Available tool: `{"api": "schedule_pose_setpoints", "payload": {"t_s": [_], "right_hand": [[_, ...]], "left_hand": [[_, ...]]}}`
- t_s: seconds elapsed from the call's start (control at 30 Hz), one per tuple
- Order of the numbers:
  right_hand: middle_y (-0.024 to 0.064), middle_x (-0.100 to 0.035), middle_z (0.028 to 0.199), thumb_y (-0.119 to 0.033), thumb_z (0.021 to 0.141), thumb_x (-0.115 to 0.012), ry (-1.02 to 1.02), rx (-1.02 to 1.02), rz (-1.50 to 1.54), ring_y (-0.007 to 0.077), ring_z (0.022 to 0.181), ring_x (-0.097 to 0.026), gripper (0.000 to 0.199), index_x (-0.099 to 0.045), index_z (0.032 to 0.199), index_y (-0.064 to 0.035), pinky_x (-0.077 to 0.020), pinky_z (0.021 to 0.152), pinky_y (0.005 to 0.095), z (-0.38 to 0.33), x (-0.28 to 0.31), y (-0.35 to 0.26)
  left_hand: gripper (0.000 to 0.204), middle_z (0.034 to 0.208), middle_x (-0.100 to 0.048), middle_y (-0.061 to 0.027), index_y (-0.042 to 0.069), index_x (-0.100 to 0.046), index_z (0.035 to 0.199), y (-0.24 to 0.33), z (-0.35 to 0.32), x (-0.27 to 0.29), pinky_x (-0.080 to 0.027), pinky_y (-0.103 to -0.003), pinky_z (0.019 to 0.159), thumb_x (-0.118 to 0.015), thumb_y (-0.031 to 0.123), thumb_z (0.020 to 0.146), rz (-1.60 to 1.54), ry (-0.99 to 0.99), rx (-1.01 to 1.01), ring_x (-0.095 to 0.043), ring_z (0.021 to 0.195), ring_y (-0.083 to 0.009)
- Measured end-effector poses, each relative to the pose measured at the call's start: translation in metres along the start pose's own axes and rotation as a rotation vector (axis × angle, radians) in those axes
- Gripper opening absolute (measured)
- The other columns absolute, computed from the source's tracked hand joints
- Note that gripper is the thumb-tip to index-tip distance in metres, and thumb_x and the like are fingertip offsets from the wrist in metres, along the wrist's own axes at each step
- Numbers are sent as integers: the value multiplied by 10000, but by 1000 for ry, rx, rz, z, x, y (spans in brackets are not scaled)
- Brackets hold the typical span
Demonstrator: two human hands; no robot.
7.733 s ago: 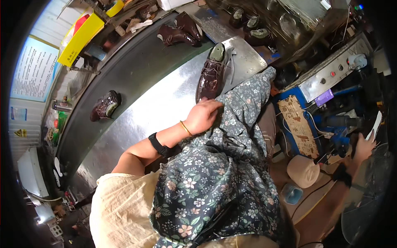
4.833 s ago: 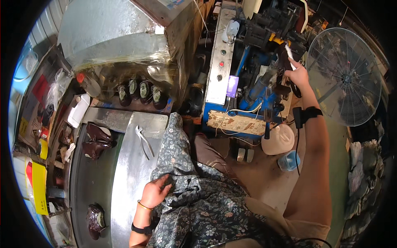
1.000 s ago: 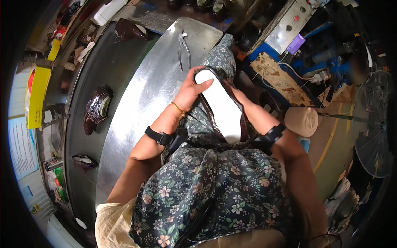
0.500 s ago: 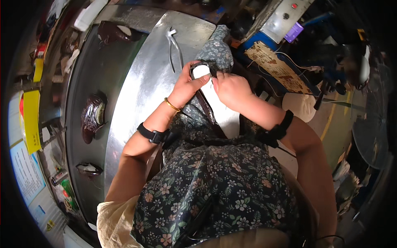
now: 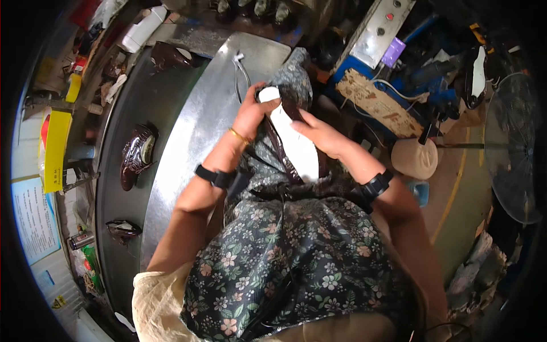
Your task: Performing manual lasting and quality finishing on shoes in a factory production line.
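A dark brown shoe upper (image 5: 299,149) lies bottom up over my lap, its white insole board facing me and its dark leather edge showing along both sides. My left hand (image 5: 248,118) is closed round its far end, with the thumb on the white board. On the other side, my right hand (image 5: 320,135) grips the shoe's edge, thumb resting on the white board and the other fingers hidden underneath. Beyond my left hand, steel pincers (image 5: 239,71) lie on the metal tabletop (image 5: 188,119), partly covered by that hand. Floral cloth lies under the shoe.
Left of the tabletop runs a dark conveyor belt (image 5: 165,94) carrying several brown shoe uppers, one a lace-up (image 5: 137,157). A blue-framed machine (image 5: 379,100) stands at the far right. Near it are a beige round container (image 5: 415,158) and a wire fan guard (image 5: 515,148).
My right hand has shifted from a pinch at the shoe's far end down along its right side, and its grip is looser. My left hand stays on the far end. The view has shifted slightly.
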State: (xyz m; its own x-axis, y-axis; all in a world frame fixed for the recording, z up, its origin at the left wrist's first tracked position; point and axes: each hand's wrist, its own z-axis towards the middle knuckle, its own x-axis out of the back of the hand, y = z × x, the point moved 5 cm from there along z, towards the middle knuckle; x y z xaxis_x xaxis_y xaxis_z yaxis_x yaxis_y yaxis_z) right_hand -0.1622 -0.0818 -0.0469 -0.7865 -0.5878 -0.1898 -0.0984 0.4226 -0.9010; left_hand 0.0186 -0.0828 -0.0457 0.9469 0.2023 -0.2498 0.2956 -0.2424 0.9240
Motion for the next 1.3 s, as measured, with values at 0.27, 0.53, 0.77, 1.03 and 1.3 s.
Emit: {"api": "schedule_pose_setpoints", "payload": {"t_s": [0.27,0.53,0.77,1.03,1.3], "right_hand": [[127,-537,1299,-239,947,-610,-27,58,-48,157,1142,-522,615,-340,1429,31,-436,960,286,-6,-19,-9],[98,-530,1306,-211,975,-557,-7,85,293,152,1162,-511,520,-375,1428,-30,-425,974,275,-5,4,5],[310,-479,1324,-298,958,-533,207,197,-292,373,1223,-500,711,-191,1439,99,-407,992,387,31,-22,-3],[385,-457,1292,-374,967,-480,175,227,-459,477,1190,-492,760,-130,1442,106,-402,996,434,42,-48,-7],[266,-460,1378,-326,1001,-461,164,435,-482,355,1295,-447,639,-168,1480,-21,-372,1038,391,22,-39,2]], "left_hand": [[612,1225,-576,-263,-96,-399,1326,-19,-79,11,-448,-367,954,-629,259,884,539,121,10,-570,1155,-315],[577,1310,-534,-125,-46,-370,1394,10,-62,10,-381,-327,1034,-594,206,926,-266,-184,110,-507,1188,-209],[591,893,-666,-267,-42,-682,909,4,1,14,-523,-438,769,-318,415,994,1165,405,-2,-655,816,-411],[430,870,-651,-265,-20,-455,1199,12,-18,42,-515,-483,699,-408,349,984,1334,-1,-171,-637,734,-426],[647,1225,-594,-203,-47,-347,1415,-34,-56,17,-376,-336,1038,-345,457,1010,417,290,-446,-556,1164,-240]]}}
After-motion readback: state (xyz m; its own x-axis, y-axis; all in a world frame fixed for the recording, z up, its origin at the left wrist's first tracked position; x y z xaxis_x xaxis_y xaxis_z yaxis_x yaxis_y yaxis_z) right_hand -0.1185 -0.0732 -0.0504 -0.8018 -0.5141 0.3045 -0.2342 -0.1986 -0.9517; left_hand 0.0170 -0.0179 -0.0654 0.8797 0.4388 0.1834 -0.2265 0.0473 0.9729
